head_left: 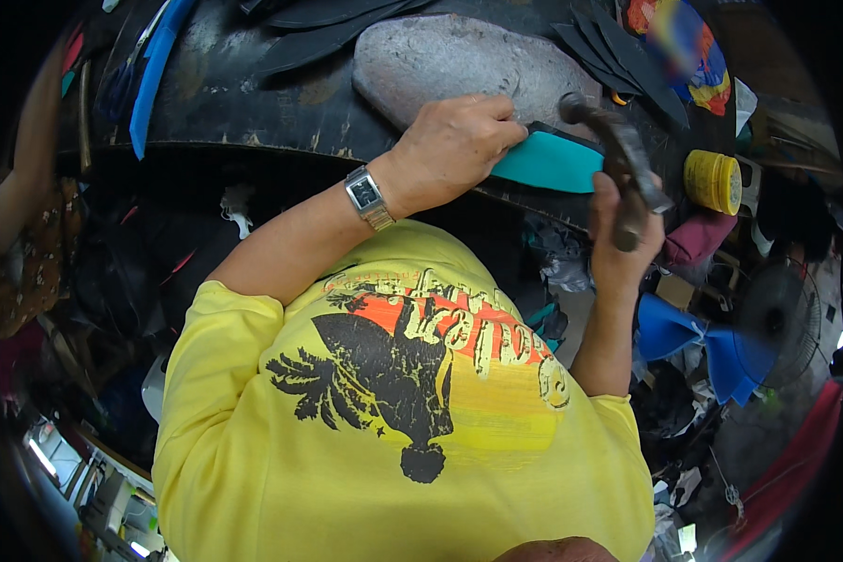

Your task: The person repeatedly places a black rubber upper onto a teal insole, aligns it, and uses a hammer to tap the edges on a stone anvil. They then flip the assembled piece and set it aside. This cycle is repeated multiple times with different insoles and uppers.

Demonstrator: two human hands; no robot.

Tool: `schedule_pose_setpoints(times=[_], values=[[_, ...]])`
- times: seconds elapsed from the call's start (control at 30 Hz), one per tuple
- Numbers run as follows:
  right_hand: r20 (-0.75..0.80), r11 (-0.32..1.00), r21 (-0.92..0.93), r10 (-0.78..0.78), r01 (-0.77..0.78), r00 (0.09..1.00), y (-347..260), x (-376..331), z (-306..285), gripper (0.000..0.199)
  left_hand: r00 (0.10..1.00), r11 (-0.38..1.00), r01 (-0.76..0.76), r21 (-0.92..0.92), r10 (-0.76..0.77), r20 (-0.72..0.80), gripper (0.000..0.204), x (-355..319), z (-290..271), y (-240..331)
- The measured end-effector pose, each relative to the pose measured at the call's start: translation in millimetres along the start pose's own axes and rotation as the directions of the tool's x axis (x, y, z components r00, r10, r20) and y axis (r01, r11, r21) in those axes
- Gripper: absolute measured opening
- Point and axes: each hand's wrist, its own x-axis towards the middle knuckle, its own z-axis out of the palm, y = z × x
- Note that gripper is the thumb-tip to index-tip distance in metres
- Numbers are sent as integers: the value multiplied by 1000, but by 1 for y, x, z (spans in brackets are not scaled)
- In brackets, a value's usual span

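My left hand [454, 155], a watch on its wrist, rests against the near side of a large grey stone [468, 61]. Its fingers are closed on the left end of a teal shoe insole [550, 164]. Along the far edge of the insole a black layer shows. My right hand [628, 225] is wrapped round the handle of a hammer [618, 145]. The dark metal head hangs over the right end of the insole and hides part of it; whether the two touch I cannot tell.
Black sole pieces [618, 56] lie right of the stone, more [332, 33] to its left. A yellow tub [712, 183] stands at the right, with a fan [776, 318] below. Blue strips [155, 80] lie at the left, near another person's arm [30, 140].
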Motion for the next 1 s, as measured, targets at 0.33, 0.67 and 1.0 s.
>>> schedule_pose_setpoints(times=[0.33,0.67,1.0], values=[[171,977,-157,174,-148,970,-3,-2,3,28,994,993,101,-53,-99,46,18,-17,-13,5],[13,965,22,262,-262,965,-15,-16,12,23,999,999,42,-33,-42,-21,19,-19,-6,6],[51,989,-52,139,-136,989,-19,-21,10,25,997,997,78,-14,-78,18,20,-18,-10,7]])
